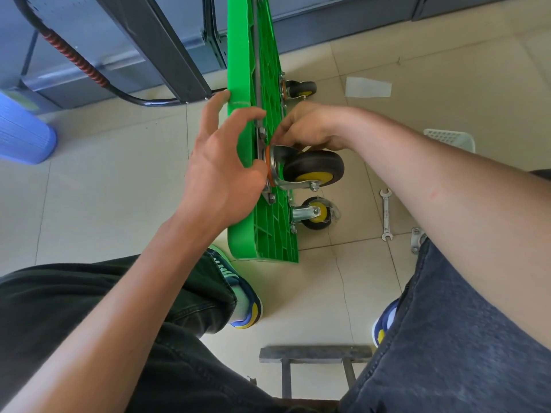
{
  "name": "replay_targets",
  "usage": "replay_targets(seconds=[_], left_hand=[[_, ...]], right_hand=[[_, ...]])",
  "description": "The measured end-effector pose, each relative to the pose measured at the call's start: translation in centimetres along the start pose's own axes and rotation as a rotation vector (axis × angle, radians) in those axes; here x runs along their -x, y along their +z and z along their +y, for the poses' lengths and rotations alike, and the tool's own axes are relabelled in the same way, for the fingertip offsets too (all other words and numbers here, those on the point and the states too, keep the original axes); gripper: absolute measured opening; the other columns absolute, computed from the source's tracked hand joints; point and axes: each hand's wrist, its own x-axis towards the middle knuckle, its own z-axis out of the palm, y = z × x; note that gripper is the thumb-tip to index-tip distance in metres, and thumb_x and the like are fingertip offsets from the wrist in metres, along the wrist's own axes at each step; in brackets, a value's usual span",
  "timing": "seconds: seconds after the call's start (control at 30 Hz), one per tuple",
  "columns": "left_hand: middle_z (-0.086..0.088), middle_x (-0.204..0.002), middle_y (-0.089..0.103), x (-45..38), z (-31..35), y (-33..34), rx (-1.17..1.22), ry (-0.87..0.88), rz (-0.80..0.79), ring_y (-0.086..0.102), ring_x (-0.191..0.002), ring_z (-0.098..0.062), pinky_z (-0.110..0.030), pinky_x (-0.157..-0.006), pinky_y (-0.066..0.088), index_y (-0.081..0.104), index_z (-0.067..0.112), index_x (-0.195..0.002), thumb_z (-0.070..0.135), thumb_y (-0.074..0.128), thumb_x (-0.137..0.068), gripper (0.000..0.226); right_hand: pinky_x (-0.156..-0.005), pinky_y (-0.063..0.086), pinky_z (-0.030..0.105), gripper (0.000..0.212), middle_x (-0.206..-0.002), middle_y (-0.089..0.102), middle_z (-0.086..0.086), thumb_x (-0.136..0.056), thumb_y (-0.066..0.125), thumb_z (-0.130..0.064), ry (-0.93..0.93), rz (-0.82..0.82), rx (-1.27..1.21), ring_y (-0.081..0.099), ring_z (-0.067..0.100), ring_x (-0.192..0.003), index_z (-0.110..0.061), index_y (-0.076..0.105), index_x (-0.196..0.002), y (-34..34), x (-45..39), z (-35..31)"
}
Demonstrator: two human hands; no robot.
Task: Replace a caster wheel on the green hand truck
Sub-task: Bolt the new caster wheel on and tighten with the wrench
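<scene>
Truck (238, 120) stands on edge, caster (310, 169) sticking out its right face: right hand (307, 129) pinches at the plate's top edge, nearer the bolts, while left hand (220, 162), fingers spread wide, steadies the left face.

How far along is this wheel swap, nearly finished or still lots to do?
Roughly midway, it seems. The big caster already sits against the green hand truck, stood on edge. The left hand steadies the deck while the right hand works at the mounting plate, fingers hidden. The wrench lies unused on the floor, so tightening probably remains.
</scene>
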Motion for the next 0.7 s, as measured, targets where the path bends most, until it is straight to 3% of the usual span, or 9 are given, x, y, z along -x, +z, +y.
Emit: replay_targets(seconds=[0.13, 0.2, 0.37, 0.6, 0.7], left_hand=[[-0.004, -0.158, 0.03, -0.02, -0.03, -0.02, 0.007, 0.01, 0.009, 0.05, -0.13, -0.03, -0.044, -0.09, 0.057, 0.061, 0.025, -0.129, 0.008, 0.067, -0.077, 0.055], [-0.003, -0.158, 0.03, -0.02, -0.03, 0.03, 0.009, 0.006, 0.014, 0.049, -0.131, -0.029, -0.044, -0.091, 0.057, 0.061, 0.025, -0.129, 0.009, 0.068, -0.078, 0.054], [-0.003, -0.158, 0.031, 0.03, 0.09, 0.17, 0.001, 0.001, 0.029, 0.051, -0.128, -0.026, -0.04, -0.091, 0.056, 0.061, 0.025, -0.129, 0.005, 0.07, -0.08, 0.053], [-0.004, -0.158, 0.031, -0.02, 0.13, 0.1, -0.005, 0.008, 0.021, 0.047, -0.133, -0.031, -0.047, -0.096, 0.054, 0.062, 0.025, -0.128, 0.008, 0.068, -0.078, 0.052], [-0.004, -0.158, 0.031, 0.04, 0.25, 0.09, -0.012, 0.0, 0.021, 0.048, -0.132, -0.03, -0.047, -0.096, 0.054, 0.061, 0.025, -0.128, 0.007, 0.07, -0.08, 0.052]], right_hand=[[-0.093, 0.058, 0.048, 0.013, -0.106, 0.074, 0.006, -0.092, 0.07, -0.012, 0.009, 0.018, 0.005, 0.07, 0.027, -0.102, -0.017, 0.077, -0.102, 0.11, 0.08, 0.09], [-0.092, 0.059, 0.048, 0.021, -0.107, 0.075, 0.009, -0.091, 0.071, -0.016, 0.025, 0.051, 0.001, 0.071, 0.029, -0.1, -0.011, 0.076, -0.111, 0.28, -0.09, 0.21], [-0.091, 0.06, 0.049, 0.027, -0.108, 0.075, 0.011, -0.089, 0.073, -0.019, 0.041, 0.072, -0.029, 0.073, 0.03, -0.095, -0.011, 0.075, -0.115, 0.54, -0.39, 0.45], [-0.081, 0.061, 0.039, 0.014, -0.098, 0.075, 0.004, -0.089, 0.074, -0.013, -0.001, 0.076, -0.103, 0.072, 0.027, -0.093, -0.026, 0.076, -0.088, 0.6, -0.14, 0.76], [-0.085, 0.062, 0.042, 0.013, -0.097, 0.076, 0.006, -0.086, 0.078, -0.014, 0.003, 0.096, -0.136, 0.073, 0.028, -0.092, -0.026, 0.076, -0.083, 0.63, -0.23, 0.94]])
